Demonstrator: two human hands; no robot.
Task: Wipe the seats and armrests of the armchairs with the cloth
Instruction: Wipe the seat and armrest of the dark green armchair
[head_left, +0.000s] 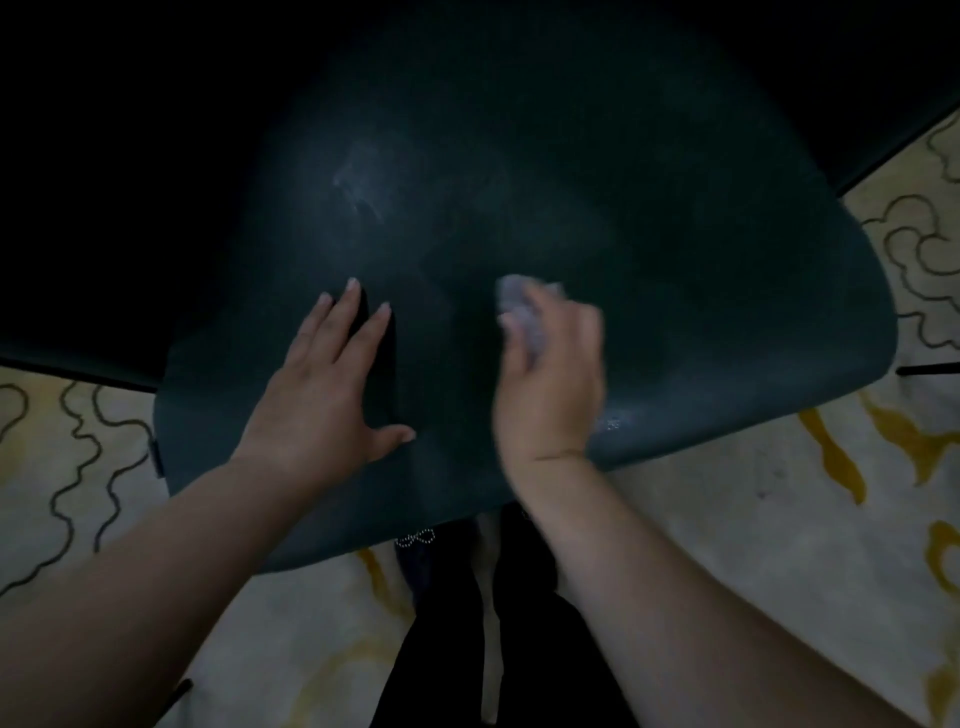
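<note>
The right hand (550, 374) grasps a pale, bunched cloth (519, 306), which shows past its fingers and sits on the dark seat (649, 249) of the armchair, near the front middle. The hand is motion-blurred, so its exact grip is hard to read. The left hand (332, 374) lies released and flat on the seat, fingers straight and spread, just to the left of the cloth, apparently bracing the chair.

The main risk here is missed patches. A pale smear (363, 182) sits well beyond the left hand toward the far side, and a speckled mark (608, 423) lies at the near edge just right of the right wrist; the scene is dim, so either 1 could be passed over. The flat left palm covers seat surface that needs wiping too. With the cloth wadded small, it could slip from the fingers on a fast stroke. No armrests are discernible in the darkness, so their state cannot be judged. The patterned rug (727, 545) lies under the chair.
</note>
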